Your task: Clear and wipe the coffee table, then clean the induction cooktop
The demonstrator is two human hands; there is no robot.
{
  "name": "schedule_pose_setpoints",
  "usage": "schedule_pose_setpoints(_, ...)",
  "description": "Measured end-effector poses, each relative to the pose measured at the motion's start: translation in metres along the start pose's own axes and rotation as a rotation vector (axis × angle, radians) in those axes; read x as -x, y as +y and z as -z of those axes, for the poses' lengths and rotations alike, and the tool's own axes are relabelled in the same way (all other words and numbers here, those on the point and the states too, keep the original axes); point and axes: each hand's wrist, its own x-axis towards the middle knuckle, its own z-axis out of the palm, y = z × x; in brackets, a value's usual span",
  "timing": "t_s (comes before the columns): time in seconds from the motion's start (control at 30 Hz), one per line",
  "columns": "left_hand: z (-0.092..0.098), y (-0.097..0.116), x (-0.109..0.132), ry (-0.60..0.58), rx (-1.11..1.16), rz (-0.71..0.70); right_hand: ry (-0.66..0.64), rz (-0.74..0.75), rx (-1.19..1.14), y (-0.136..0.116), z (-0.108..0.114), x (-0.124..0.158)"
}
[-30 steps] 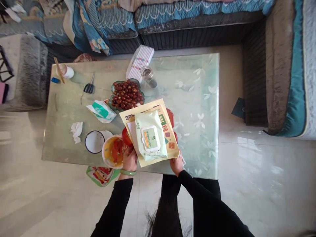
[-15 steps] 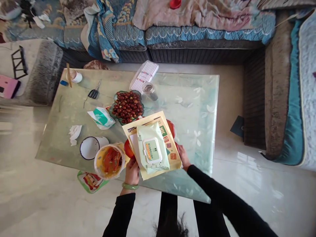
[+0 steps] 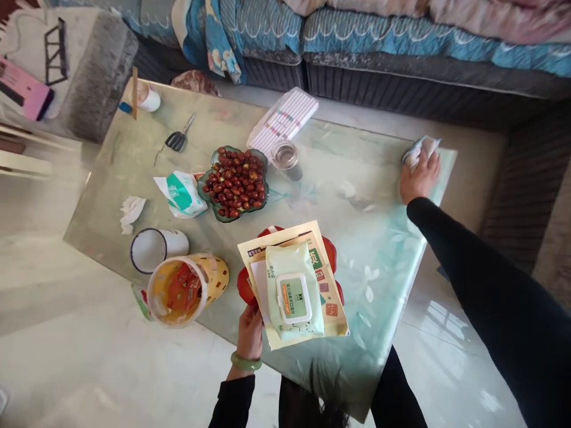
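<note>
The right hand [image 3: 419, 176] lies at the far right corner of the table [image 3: 352, 223], fingers curved over a bunched cloth [image 3: 423, 148] and seeming to pinch it against the top. The cloth is directly under and just beyond those fingertips, its crumpled length slanting across them; the table's short right edge is just beside it. The left hand [image 3: 250, 330], well apart, lower and to the left, appears to pinch the near left edge of a red dish [image 3: 245, 287], though its fingertips are hidden. The dish spreads beyond and to the right of that grip, mostly covered by a flat tan packet [image 3: 332, 324] with wipes [image 3: 294, 291] on top, both tilted. The right hand is plainly nearer the cloth, the left nearer the dish. Left of the left hand stands a tub [image 3: 216, 279], near but not touching.
</note>
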Motion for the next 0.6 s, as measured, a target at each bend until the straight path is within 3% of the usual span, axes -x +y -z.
schedule_pose_setpoints(0.13, 0.012, -0.012, 0.000, 0.035, 0.037, 0.028, -0.157, 0.243, -0.021, -0.067, -0.043, -0.050)
schedule_pose_setpoints(0.23, 0.021, -0.012, 0.001, 0.089, 0.059, 0.030, -0.275, 0.470, -0.074, -0.120, -0.070, -0.042)
schedule_pose_setpoints(0.4, 0.027, 0.001, 0.004, 0.129, 0.068, 0.012, -0.328, 0.604, -0.185, -0.160, -0.078, 0.022)
schedule_pose_setpoints(0.6, 0.023, 0.028, 0.002, 0.038, 0.098, -0.061, -0.466, 0.654, -0.221, -0.194, -0.044, 0.147)
